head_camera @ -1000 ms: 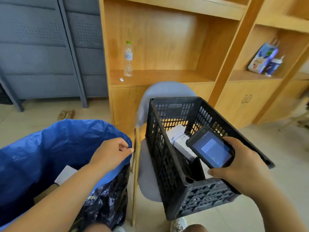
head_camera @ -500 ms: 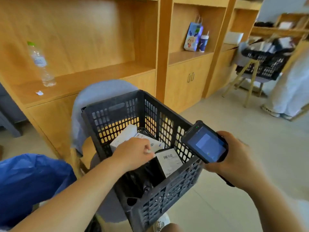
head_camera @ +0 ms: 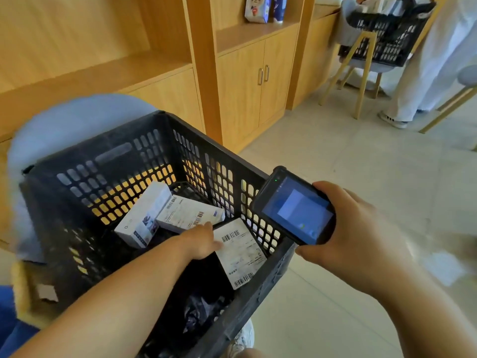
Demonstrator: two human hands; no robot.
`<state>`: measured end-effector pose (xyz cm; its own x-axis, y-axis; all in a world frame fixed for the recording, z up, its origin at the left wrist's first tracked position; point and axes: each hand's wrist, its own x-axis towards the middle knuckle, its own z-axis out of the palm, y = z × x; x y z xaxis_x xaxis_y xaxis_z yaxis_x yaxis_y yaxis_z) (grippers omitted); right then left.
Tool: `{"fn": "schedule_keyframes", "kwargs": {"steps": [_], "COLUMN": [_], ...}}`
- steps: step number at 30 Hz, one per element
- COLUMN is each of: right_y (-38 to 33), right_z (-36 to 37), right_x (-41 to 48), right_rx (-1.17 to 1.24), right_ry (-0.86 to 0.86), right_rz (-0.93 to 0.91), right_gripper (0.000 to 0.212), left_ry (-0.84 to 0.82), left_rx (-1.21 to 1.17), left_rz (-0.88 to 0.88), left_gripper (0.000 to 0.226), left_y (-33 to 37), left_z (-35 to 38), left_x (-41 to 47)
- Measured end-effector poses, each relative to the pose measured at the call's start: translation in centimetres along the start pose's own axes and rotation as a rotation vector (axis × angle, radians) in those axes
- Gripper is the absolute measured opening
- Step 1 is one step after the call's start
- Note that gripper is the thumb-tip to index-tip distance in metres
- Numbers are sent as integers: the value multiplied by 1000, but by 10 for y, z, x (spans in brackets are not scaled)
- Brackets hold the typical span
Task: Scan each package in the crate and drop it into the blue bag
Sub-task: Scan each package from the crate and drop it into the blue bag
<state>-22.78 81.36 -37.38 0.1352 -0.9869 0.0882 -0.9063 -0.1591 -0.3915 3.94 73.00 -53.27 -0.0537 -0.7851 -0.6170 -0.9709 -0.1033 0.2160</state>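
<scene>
A black slatted crate stands on a pale grey chair. Inside lie a white carton, a flat white box with barcodes and a black package with a white barcode label. My left hand reaches into the crate and grips the labelled package at its left edge, thumb on the label. My right hand holds a black handheld scanner over the crate's right rim, its screen lit. A strip of the blue bag shows at the bottom left.
Crumpled dark plastic lies in the crate's near corner. Wooden cabinets run behind the chair. At the top right a second black crate sits on a chair, with a person in white trousers beside it. Tiled floor lies to the right.
My left hand left the blue bag's rim, went into the crate over the white boxes, then dropped onto the labelled package. The view swung right. The scanner stayed in my right hand.
</scene>
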Motion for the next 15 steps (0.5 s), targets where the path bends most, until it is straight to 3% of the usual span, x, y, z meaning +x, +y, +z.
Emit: {"fn": "schedule_keyframes", "kwargs": {"steps": [7, 13, 15], "right_y": [3, 1, -1], "right_z": [5, 3, 0], "right_x": [13, 5, 0], "right_rx": [-1, 22, 36], "right_ry": [-16, -3, 2], "right_rz": [19, 15, 9], "right_gripper": [87, 87, 87], "left_ry": [24, 134, 208], "left_rx": [-181, -343, -412], "left_rz": [-96, -75, -46], "left_gripper": [27, 33, 21], "left_y": [-1, 3, 5], "left_z": [11, -9, -18], "left_x": [18, -1, -13]}}
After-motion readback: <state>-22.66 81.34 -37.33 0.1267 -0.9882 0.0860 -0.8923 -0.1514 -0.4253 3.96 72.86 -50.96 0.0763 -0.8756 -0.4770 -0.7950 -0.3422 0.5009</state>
